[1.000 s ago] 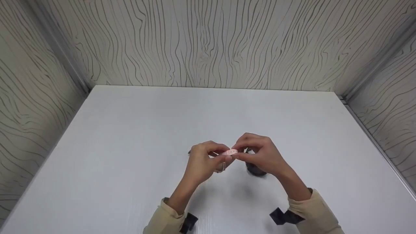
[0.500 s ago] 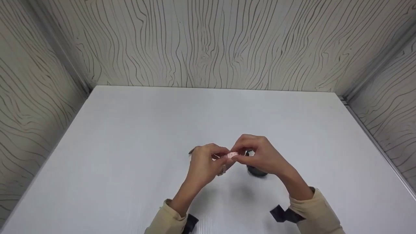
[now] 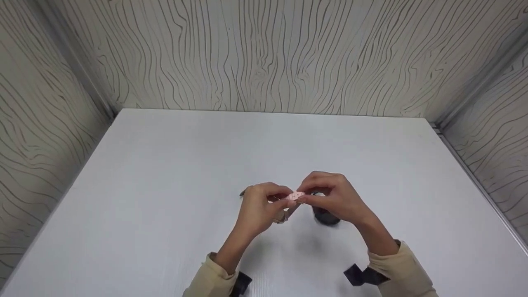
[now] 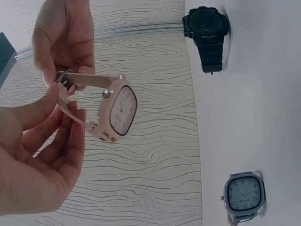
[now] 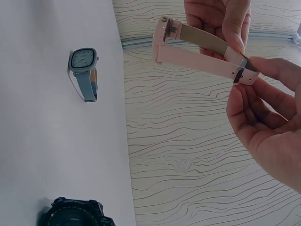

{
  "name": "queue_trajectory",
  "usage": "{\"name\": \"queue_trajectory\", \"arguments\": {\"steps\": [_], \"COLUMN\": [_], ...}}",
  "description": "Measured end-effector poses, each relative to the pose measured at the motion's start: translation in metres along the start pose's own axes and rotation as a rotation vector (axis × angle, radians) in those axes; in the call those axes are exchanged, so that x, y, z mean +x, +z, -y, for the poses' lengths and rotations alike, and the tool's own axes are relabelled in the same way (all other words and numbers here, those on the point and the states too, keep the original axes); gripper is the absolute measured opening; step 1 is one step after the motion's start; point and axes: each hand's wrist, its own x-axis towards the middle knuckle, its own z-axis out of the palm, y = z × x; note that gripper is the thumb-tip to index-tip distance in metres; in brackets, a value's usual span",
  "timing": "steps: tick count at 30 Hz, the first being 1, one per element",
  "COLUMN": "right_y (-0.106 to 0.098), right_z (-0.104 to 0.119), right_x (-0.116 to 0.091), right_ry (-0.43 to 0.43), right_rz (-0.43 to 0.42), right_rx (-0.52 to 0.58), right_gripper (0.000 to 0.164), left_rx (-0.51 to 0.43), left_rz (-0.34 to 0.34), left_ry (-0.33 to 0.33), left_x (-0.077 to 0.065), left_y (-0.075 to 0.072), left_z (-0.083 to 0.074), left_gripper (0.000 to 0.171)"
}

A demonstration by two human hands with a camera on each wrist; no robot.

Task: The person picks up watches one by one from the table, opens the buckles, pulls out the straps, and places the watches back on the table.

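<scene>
The left hand (image 3: 256, 208) and the right hand (image 3: 337, 197) meet fingertip to fingertip above the white table (image 3: 177, 165), with a pink watch (image 4: 123, 110) held up between them. The fingers of both hands are narrow: each thumb closes toward its own fingers on the joined ends of the strap (image 5: 200, 61), pinching it close to the buckle (image 5: 241, 69). The strap makes a loop, pale pink on its outer side and brownish on the inner face of one band, and the punched end lies at the buckle, right at the right fingertips. Whether the pin sits in a hole cannot be told. The watch's squarish case hangs off the far end of the loop, clear of all the fingers, its dial showing in the left wrist view.

Below the right fingers, partly hidden by them in the head view, a black watch (image 3: 326, 216) rests on the table. Just beyond the left knuckles, on the outer side, a blue-grey watch (image 4: 244, 193) rests on the same surface, mostly covered by that hand from above. Behind the fingertips, beyond the table's far edge, stands a wood-grain patterned wall (image 3: 264, 57).
</scene>
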Motion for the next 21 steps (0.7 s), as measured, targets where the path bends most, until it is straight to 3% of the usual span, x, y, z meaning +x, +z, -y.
{"name": "queue_trajectory", "arguments": {"steps": [5, 9, 15, 21], "right_y": [-0.003, -0.005, -0.005, -0.004], "right_z": [-0.017, -0.021, -0.017, -0.015], "right_x": [-0.006, -0.007, -0.006, -0.006], "right_ry": [0.059, 0.074, 0.033, -0.004], "right_rz": [-0.010, 0.006, 0.036, 0.025], "right_rx": [0.126, 0.169, 0.057, -0.037], "right_gripper": [0.012, 0.013, 0.014, 0.011], "left_rx": [-0.016, 0.036, 0.137, 0.112], "left_rz": [-0.009, -0.038, -0.067, -0.046], "left_ry": [0.020, 0.052, 0.079, 0.088], "left_x": [0.000, 0.000, 0.000, -0.001], "left_y": [0.000, 0.003, 0.006, 0.005], "left_z": [0.001, 0.001, -0.001, -0.001], "left_gripper": [0.011, 0.010, 0.010, 0.009]}}
